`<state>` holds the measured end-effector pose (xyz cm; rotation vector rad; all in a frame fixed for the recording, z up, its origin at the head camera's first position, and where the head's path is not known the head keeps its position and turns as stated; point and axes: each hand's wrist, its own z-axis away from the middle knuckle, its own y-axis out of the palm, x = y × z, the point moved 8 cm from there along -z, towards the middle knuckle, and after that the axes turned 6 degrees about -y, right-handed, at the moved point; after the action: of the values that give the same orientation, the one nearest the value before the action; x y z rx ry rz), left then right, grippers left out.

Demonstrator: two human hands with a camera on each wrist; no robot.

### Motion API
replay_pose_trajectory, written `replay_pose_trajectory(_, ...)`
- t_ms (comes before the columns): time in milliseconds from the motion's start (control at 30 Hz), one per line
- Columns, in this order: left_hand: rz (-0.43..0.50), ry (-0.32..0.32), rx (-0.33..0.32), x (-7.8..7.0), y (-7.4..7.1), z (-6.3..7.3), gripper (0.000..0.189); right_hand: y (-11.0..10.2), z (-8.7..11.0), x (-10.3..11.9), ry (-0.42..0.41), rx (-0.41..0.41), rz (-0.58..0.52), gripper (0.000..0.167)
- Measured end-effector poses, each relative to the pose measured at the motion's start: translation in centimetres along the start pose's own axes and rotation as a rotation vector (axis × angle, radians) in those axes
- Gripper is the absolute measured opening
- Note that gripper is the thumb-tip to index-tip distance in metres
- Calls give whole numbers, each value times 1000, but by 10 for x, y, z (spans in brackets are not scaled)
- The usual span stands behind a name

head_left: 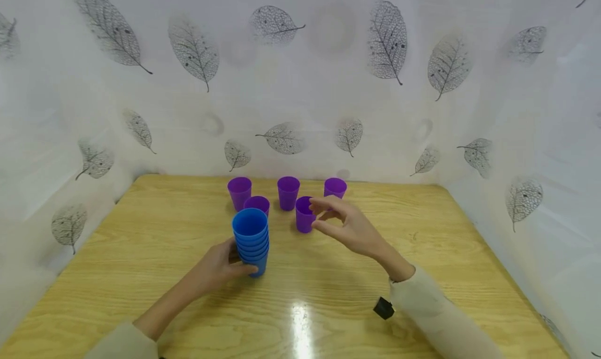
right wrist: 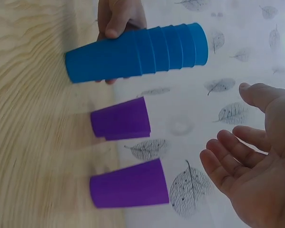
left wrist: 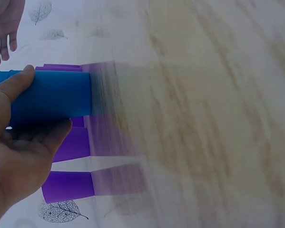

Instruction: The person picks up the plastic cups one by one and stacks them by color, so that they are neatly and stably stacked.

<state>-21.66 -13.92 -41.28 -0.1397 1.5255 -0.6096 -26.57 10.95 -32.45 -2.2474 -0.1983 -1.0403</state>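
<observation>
The cup stack [head_left: 253, 241] is showing blue, the other cups [head_left: 288, 197] purple. The table [head_left: 173, 218] is displaying yellow wood grain, and the white backdrop [head_left: 319, 93] is bearing grey leaf prints [head_left: 387, 40].

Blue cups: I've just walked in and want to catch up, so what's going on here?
Someone's left hand grips an upright stack of blue cups. The right hand holds nothing, its thumb and fingers apart. Five purple cups stand upright on the wooden table, three in a back row and two nearer the person.
</observation>
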Motion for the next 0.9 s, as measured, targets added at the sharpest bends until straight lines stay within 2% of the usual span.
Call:
replay_pose_trajectory(167, 4, -22, -23, 2, 1, 2, 66, -11, 15, -14, 35, -14, 14, 44)
replay_pose_trajectory(400, -7, -21, -48, 3, -2, 5, 65, -25, 34, -33, 93, -25, 53, 42)
replay_pose_trajectory(633, -35, -41, -87, 3, -10, 10, 64, -38, 49, -48, 133, -57, 82, 44)
replay_pose_trajectory(900, -40, -87, -106, 13, -22, 14, 65, -51, 63, -63, 165, -77, 124, 40)
